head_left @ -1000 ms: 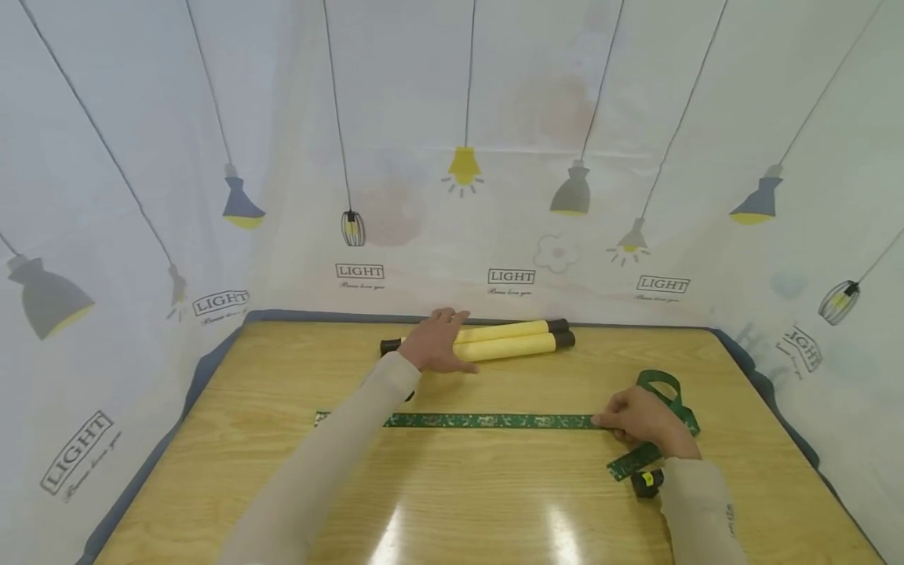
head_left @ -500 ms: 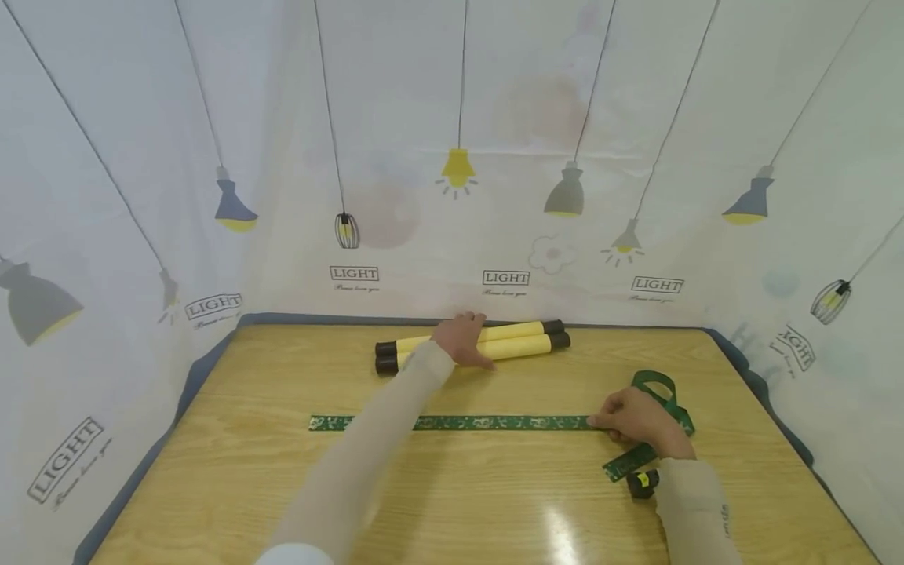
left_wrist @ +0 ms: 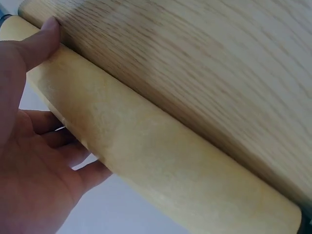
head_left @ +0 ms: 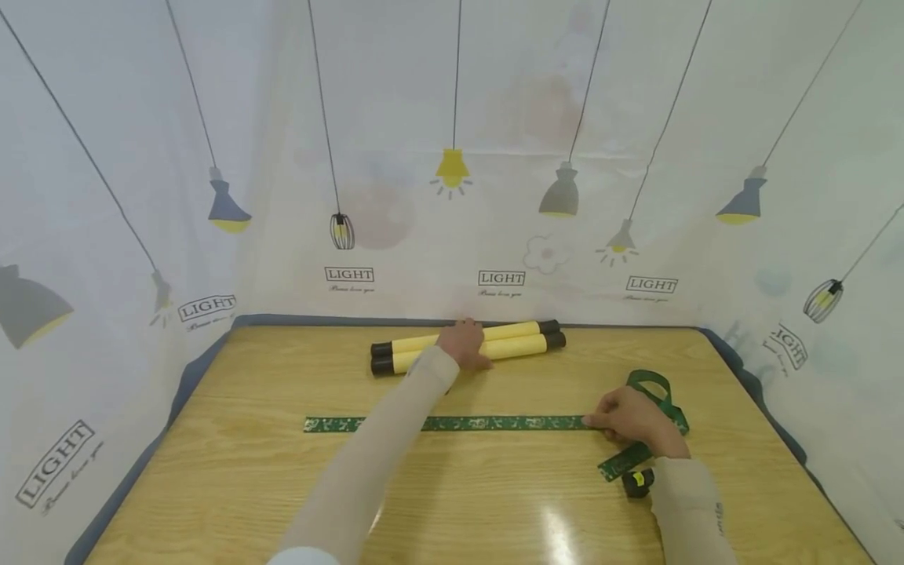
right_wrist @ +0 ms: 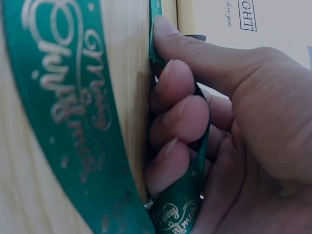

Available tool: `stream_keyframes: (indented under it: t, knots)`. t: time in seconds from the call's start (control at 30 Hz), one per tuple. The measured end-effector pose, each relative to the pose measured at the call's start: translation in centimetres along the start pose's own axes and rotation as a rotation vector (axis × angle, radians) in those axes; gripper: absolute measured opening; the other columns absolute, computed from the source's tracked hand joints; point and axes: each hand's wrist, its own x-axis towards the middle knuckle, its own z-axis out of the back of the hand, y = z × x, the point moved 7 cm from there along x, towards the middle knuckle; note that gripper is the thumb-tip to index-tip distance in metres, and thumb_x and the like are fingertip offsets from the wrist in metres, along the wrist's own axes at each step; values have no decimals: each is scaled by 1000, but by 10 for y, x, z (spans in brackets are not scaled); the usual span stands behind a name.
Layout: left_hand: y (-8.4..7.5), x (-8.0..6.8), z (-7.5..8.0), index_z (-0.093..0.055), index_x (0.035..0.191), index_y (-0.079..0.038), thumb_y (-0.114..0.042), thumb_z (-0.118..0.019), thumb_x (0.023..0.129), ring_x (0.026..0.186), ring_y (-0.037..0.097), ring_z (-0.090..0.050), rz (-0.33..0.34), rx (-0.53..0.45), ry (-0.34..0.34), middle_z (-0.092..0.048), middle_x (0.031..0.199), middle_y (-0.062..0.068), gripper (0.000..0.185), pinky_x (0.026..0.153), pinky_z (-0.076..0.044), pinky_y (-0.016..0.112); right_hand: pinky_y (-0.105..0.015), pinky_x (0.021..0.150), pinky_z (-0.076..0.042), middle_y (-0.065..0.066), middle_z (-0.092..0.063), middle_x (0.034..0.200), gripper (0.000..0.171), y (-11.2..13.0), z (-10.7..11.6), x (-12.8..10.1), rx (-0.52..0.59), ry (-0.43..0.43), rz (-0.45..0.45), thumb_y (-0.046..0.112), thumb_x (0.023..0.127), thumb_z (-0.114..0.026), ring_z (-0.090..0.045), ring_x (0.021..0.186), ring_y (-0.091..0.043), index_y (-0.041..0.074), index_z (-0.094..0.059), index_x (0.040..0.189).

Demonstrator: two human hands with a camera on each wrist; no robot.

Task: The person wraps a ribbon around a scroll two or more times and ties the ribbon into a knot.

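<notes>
Two pale yellow tubes with black ends (head_left: 519,346) lie side by side at the back of the table. My left hand (head_left: 462,345) is over their middle. In the left wrist view, the hand (left_wrist: 39,161) has its thumb on one side of a yellow tube (left_wrist: 151,131) and its fingers curled at the other. A green ribbon printed with "Merry Christmas" (head_left: 494,423) lies flat across the table. My right hand (head_left: 628,416) pinches it between thumb and forefinger. In the right wrist view, ribbon (right_wrist: 63,97) also loops behind the curled fingers (right_wrist: 178,119).
The ribbon's loose loop (head_left: 653,382) stands up beyond the right hand. Near the right sleeve sits a small black case with a yellow label (head_left: 639,482). Behind the wooden table (head_left: 452,494) hangs a white cloth printed with lamps (head_left: 395,157).
My left hand has moved right along the tubes, and its spread fingers have drawn in around them. The right hand keeps its pinch on the ribbon.
</notes>
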Motion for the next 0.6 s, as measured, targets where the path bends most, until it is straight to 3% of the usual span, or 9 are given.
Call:
stream_keyframes:
  t: [0.13, 0.23, 0.43, 0.6]
  knots:
    - [-1, 4, 0, -66, 95, -10, -51, -76, 90, 80, 17, -57, -23, -22, -43, -65, 93, 4, 42, 69, -54, 33, -32, 58, -49, -4, -61, 66, 27, 0, 0, -1, 16, -2, 8, 30, 95, -75, -53, 59, -16, 5, -68, 84]
    - [2, 6, 0, -58, 77, -15, -48, -79, 87, 63, 13, -46, -42, -26, -77, -55, 71, -2, 41, 57, -44, 30, -32, 58, -49, -3, -62, 66, 28, -1, -2, -1, 7, -1, 13, 31, 94, -75, -54, 59, -16, 6, -68, 84]
    - [0, 1, 15, -54, 73, -16, -47, -82, 83, 62, 13, -44, -51, -22, -81, -50, 67, -4, 43, 57, -41, 28, -31, 59, -49, -3, -63, 66, 27, -2, -1, 2, -11, -4, 11, 30, 95, -75, -55, 59, -16, 8, -69, 83]
    - [-2, -8, 24, -49, 70, -18, -51, -81, 84, 60, 12, -43, -43, -20, -45, -47, 67, -5, 48, 55, -40, 27, -31, 58, -48, -3, -62, 65, 27, -2, -1, 2, -8, 3, 12, 30, 95, -74, -53, 58, -15, 7, -68, 82]
